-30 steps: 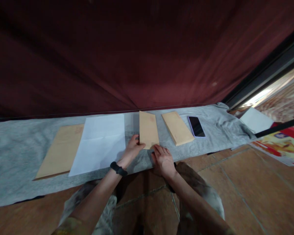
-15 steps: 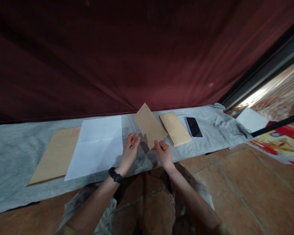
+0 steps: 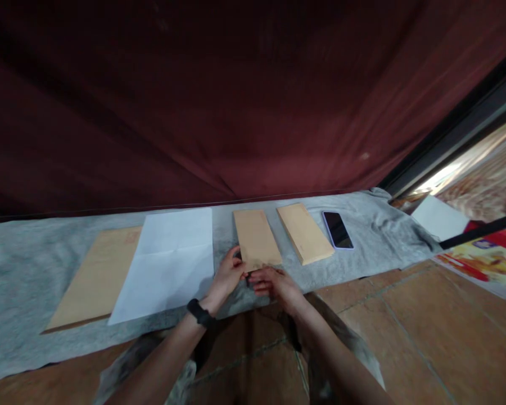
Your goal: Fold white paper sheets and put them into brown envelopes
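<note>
A small brown envelope (image 3: 258, 239) lies in front of me on the grey cloth, its near edge toward my hands. My left hand (image 3: 227, 275), with a dark band on the wrist, pinches the envelope's near left corner. Beside it, my right hand (image 3: 274, 283) has its fingers stretched out at the near edge; whether they touch the paper I cannot tell. A stack of similar brown envelopes (image 3: 306, 233) lies just to the right. Left of my hands is a creased white sheet of paper (image 3: 168, 267), overlapping a larger brown envelope (image 3: 95, 275).
A phone (image 3: 338, 229) with a pale purple edge lies right of the stack. The grey cloth (image 3: 383, 236) covers a long narrow surface against a dark red curtain (image 3: 236, 112). A red and yellow printed box (image 3: 489, 261) and tiled floor (image 3: 405, 326) are at right.
The small envelope has turned from slanted to nearly straight and come down onto the cloth. My left hand has taken its corner; my right hand has let go and opened its fingers.
</note>
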Tool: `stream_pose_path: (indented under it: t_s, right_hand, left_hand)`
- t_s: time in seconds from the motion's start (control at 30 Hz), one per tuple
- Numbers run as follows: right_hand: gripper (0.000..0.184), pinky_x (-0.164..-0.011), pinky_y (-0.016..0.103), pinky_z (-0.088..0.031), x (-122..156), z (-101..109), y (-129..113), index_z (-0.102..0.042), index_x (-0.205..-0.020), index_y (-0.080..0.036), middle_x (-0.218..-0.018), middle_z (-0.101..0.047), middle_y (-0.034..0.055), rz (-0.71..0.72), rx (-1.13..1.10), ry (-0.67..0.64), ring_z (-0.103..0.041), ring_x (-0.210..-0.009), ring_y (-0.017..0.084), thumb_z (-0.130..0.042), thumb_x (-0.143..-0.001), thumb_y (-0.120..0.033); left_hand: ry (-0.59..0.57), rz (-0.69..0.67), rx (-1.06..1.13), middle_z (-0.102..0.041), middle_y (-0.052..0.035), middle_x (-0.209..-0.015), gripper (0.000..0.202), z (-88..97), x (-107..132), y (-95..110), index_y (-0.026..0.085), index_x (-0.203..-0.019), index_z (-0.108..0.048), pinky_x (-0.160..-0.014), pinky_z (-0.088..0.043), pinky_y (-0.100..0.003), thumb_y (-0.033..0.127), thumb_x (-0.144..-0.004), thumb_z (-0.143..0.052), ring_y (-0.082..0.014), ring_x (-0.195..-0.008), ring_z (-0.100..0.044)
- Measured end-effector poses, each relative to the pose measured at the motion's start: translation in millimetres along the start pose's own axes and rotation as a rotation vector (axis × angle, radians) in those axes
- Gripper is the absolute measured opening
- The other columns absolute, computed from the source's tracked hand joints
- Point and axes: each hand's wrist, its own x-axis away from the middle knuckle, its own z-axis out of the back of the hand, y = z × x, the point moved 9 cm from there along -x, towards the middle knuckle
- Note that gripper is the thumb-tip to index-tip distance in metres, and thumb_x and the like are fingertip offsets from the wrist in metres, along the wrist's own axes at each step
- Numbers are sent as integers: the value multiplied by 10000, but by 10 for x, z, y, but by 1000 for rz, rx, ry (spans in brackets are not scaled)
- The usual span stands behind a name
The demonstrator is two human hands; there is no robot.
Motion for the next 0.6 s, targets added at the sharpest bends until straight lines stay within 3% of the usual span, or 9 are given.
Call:
stream_pose_path:
  t_s: [0.07, 0.1, 0.17, 0.23, 0.33, 0.43, 0.6]
  right_hand:
    - [569, -577, 301, -570, 23, 21, -11, -740, -831, -133, -829, -764, 109, -22, 149, -56, -672, -593, 164, -658, -774, -693]
    - [562, -586, 315, -576, 34, 68, -92, -738, -836, -140, -840, -761, 110, 50, 234, -31, -675, -607, 173, -610, -819, -687]
    - [491, -718, 365, -600, 103, 136, -351, -742, -908, -161, -932, -760, 113, 309, 463, 63, -710, -760, 209, -531, -917, -604]
    - [401, -941, 421, -560, 244, 74, -570, -734, -1081, -182, -1120, -737, 119, 603, 754, 120, -690, -1033, 241, -468, -993, -468]
    - [377, -1118, 470, -451, 384, -160, -536, -639, -1315, -198, -1358, -641, 112, 848, 1149, 32, -568, -1284, 254, -450, -1019, -333]
    - [425, -1161, 492, -413, 410, -271, -346, -550, -1418, -175, -1453, -572, 112, 930, 1395, -34, -516, -1349, 261, -455, -1018, -281]
    - [459, -1186, 487, -394, 386, -267, -220, -491, -1471, -163, -1504, -526, 98, 960, 1547, 4, -487, -1383, 255, -448, -1027, -270]
  left_hand:
    - [-8, -17, -94, -593, 78, -587, 714, 34, -32, -22, 106, -1389, -476, -506, -412, -218, 252, -720, -678, -108, -482, -536]
    - [-19, -22, -144, -592, 75, -578, 710, 43, -42, -36, 102, -1400, -476, -503, -405, -218, 242, -727, -657, -112, -482, -534]
    - [-32, -27, -235, -592, 66, -565, 699, 66, -50, -59, 99, -1411, -484, -496, -390, -217, 223, -736, -618, -120, -487, -533]
    - [-38, -27, -294, -591, 60, -564, 695, 84, -49, -69, 92, -1420, -488, -491, -382, -218, 205, -740, -582, -125, -493, -534]
    - [-44, -27, -341, -591, 56, -577, 692, 90, -37, -51, 70, -1435, -476, -505, -396, -227, 187, -756, -538, -131, -500, -541]
    - [-23, -55, -435, -603, 46, -598, 678, 92, -15, 10, 55, -1454, -456, -546, -417, -240, 156, -786, -509, -138, -528, -562]
    - [58, -156, -674, -657, 26, -671, 651, 97, 34, 141, 107, -1473, -450, -647, -435, -249, 69, -826, -500, -141, -634, -618]
